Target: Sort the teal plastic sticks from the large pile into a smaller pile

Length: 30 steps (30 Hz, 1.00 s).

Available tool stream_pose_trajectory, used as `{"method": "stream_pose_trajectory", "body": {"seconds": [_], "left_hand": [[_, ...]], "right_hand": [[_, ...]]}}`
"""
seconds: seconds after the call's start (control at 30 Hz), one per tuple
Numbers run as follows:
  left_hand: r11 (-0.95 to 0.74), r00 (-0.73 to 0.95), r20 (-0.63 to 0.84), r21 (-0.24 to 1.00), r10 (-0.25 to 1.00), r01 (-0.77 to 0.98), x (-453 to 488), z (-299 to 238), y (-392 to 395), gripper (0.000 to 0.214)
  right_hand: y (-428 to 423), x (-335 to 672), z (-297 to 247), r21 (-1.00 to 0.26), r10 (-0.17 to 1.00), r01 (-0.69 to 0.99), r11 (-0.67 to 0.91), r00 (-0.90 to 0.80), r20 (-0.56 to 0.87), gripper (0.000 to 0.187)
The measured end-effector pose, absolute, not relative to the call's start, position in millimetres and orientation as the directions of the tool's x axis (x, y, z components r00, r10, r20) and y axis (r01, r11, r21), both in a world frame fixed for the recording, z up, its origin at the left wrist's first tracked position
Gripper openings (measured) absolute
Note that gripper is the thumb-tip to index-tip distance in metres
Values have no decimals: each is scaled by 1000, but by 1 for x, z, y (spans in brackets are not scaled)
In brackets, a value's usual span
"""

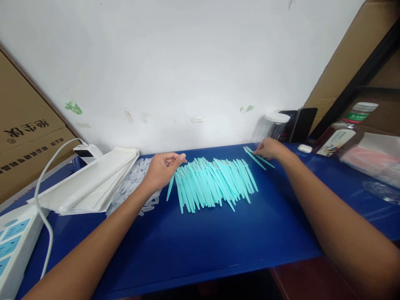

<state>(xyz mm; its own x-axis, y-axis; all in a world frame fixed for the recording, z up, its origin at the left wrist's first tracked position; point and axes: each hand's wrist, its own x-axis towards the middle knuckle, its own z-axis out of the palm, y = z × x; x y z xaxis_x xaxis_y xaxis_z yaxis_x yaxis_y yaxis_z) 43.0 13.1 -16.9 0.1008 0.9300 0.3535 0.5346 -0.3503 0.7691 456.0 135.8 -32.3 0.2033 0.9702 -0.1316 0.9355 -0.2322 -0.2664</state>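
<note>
A wide row of slim teal eyebrow razors (212,183) lies side by side on the blue tabletop (200,241). My left hand (164,168) is over the row's left end, thumb and forefinger pinched together; what is between them, if anything, is too small to make out. One teal razor (170,188) shows just below that hand. Off to the right, my right hand (268,148) has its fingers closed on a teal razor (265,161), with another razor (256,159) lying beside it. Clear plastic caps (133,179) are heaped left of the row, partly behind my left wrist.
White padded envelopes (90,183) are stacked at left, near a power strip (18,241) and white cable (39,196). At back right stand a clear jar (271,125), a black phone (303,125) and a bottle (343,129). A white wall (193,75) closes off the back.
</note>
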Motion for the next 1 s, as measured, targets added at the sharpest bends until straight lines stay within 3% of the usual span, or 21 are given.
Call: {"method": "stream_pose_trajectory", "body": {"seconds": [0.23,0.33,0.4,0.53,0.67,0.83,0.93,1.0], "left_hand": [[-354,104,355,771,929,530,43,-16,13,47],[-331,95,330,798,939,504,46,-15,10,51],[-299,80,296,838,952,457,49,-14,8,56],[-230,63,222,913,973,337,54,-14,5,57],[-189,-5,199,936,980,295,51,-15,9,55],[-52,-157,83,981,984,189,42,-17,17,46],[-4,-174,75,925,982,379,36,-18,20,46],[-30,-156,179,745,971,666,30,-17,22,44]], "right_hand": [[133,454,-31,-218,975,950,-223,216,-59,24],[125,444,-26,-175,976,965,-195,209,61,24],[116,430,-20,-176,971,980,-90,126,204,22],[89,386,-9,-217,862,915,341,-212,461,24],[69,354,-10,-224,784,792,568,-437,441,29],[66,349,-17,-193,775,780,596,-495,393,29],[67,350,-17,-191,774,780,596,-495,395,28],[68,351,-16,-187,780,788,587,-488,391,28]]}}
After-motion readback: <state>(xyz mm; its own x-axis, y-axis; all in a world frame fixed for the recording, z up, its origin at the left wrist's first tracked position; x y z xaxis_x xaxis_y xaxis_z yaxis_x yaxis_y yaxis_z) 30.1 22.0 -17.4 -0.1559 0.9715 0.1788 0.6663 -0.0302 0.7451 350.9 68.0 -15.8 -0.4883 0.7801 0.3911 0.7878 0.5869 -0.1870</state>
